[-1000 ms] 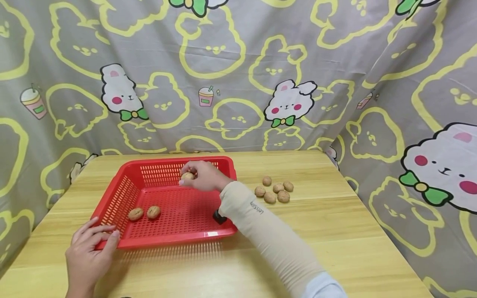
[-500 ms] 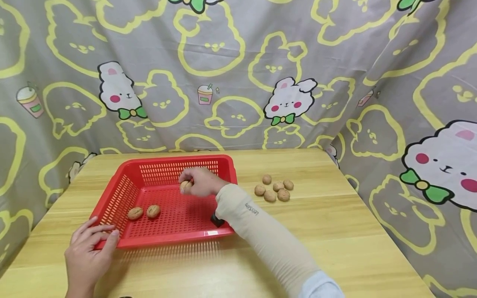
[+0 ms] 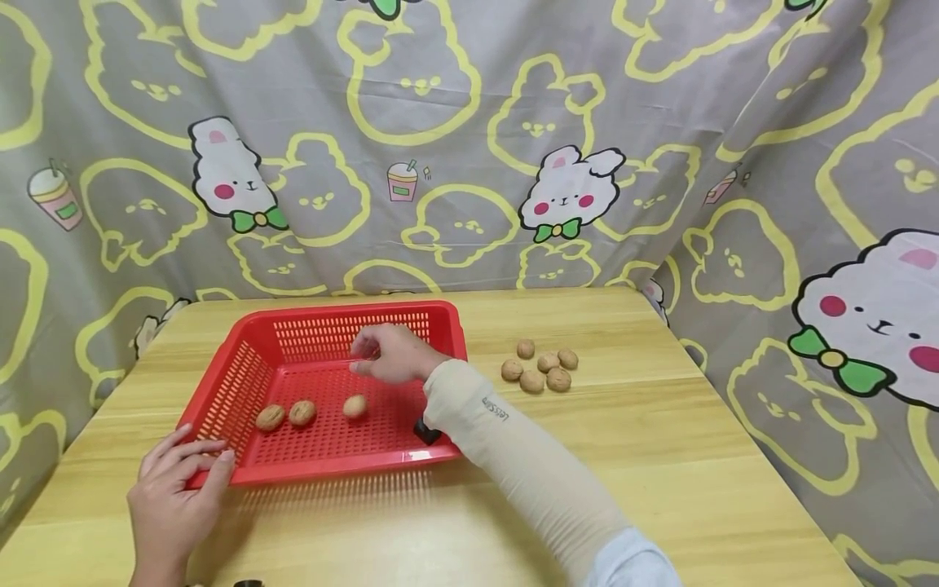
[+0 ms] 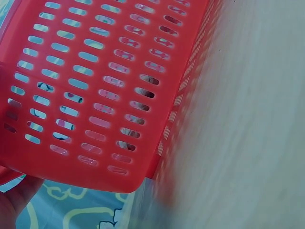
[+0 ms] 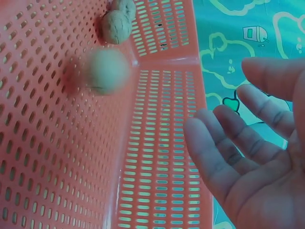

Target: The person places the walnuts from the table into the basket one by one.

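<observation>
A red plastic basket (image 3: 345, 465) with slotted walls stands on the table, and my left hand (image 3: 176, 497) grips its near left corner at the rim. Above the basket's back half, my right hand (image 3: 396, 353) has its fingers loosely bent and apart, holding nothing. Just below it a walnut (image 3: 355, 407) is over the basket floor, a blurred walnut (image 5: 107, 71) in the right wrist view. Two more walnuts (image 3: 301, 412) lie side by side at the basket's left. The left wrist view shows the basket wall (image 4: 109, 179) close up, with little of the hand.
Several walnuts (image 3: 531, 381) lie grouped on the wooden table (image 3: 645, 456), right of the basket. A patterned curtain (image 3: 455, 106) hangs behind the table and along its right side. A small dark object (image 3: 249, 583) shows at the bottom edge.
My right hand has let go of the walnut, which dropped towards the basket's middle. The leftmost walnut has shifted slightly right, nearer its neighbour. My left hand has stayed at the corner.
</observation>
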